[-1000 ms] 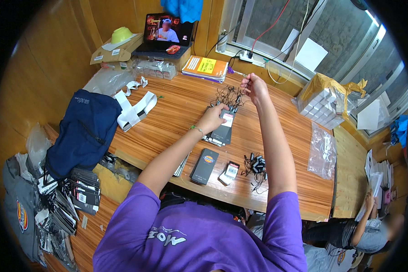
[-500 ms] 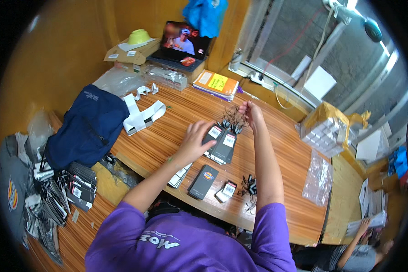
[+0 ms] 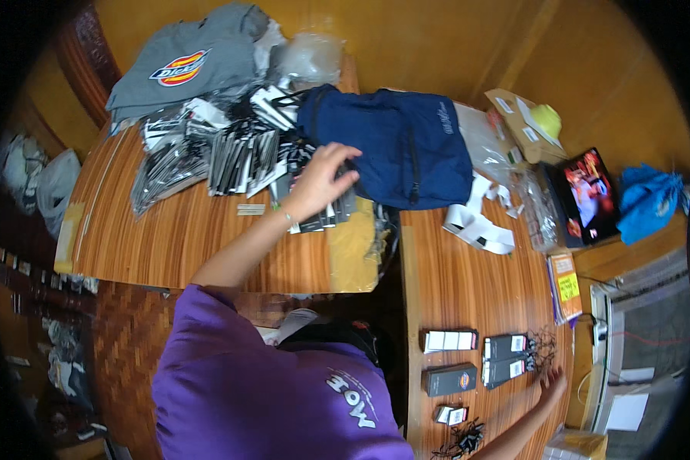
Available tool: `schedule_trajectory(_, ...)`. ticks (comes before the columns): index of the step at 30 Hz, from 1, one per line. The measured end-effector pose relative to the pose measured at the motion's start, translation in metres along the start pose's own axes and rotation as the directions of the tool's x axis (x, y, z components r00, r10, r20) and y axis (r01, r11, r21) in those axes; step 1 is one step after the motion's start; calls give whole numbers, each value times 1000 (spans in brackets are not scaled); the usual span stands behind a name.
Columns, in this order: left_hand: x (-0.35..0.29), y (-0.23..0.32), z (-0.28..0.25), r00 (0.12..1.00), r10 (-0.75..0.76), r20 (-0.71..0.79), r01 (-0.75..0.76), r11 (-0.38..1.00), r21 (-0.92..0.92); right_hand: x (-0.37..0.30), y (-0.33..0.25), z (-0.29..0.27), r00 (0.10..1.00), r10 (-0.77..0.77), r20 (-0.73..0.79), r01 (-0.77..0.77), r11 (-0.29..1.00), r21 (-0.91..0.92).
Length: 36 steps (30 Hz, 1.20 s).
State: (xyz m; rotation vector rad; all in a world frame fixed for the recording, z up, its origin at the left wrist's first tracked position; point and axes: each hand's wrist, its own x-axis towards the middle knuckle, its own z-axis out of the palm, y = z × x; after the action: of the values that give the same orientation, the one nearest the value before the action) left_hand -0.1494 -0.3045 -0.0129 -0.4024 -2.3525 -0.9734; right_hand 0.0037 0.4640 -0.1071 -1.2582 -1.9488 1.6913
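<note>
My left hand [image 3: 320, 184] is over a pile of dark hang tags [image 3: 323, 217], beside the navy backpack [image 3: 406, 146]. Its fingers are apart, and nothing shows in them. At the other table my right hand [image 3: 550, 386] has loosely stretched fingers close to the black strings [image 3: 543, 350] of some hang tags. Those dark tags with white labels [image 3: 504, 360] lie in two side-by-side stacks. Near them are a stack of white-faced tags [image 3: 449, 341], a dark box-like stack [image 3: 450, 379], some small labelled tags [image 3: 450, 415] and a tangle of black cords [image 3: 468, 437].
Bundled tags [image 3: 241, 161] and a bagged pile of tags [image 3: 170, 172] cover the left table's back, before a grey garment [image 3: 199, 61]. White strips [image 3: 479, 230], a laptop [image 3: 590, 195] and notebooks [image 3: 565, 287] lie on the right table. A gap separates the tables.
The view has swung to the left. My left hand has left the labelled tag stacks and moved over to the tag pile by the backpack. My right hand stays near the strings.
</note>
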Motion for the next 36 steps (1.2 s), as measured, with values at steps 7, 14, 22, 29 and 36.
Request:
schedule_trajectory(7,-17,-112,-86,882,-101,-460,368,758,539,-220,-32,1,959,-269,-88,276,957,89)
schedule_trajectory(14,-63,-119,-121,915,53,-401,295,592,750,-306,14,51,884,-429,-186,423,903,-73)
schedule_trajectory(22,-86,-153,-119,900,-196,-389,386,772,504,-293,62,80,874,-470,-123,454,881,-133)
schedule_trajectory(29,-87,-156,-153,766,-429,-480,504,863,33,-289,87,77,869,-470,-154,447,880,-160)
schedule_trajectory(36,-92,-154,-149,837,-256,-483,399,890,220,-282,110,66,861,-465,-206,434,883,-178)
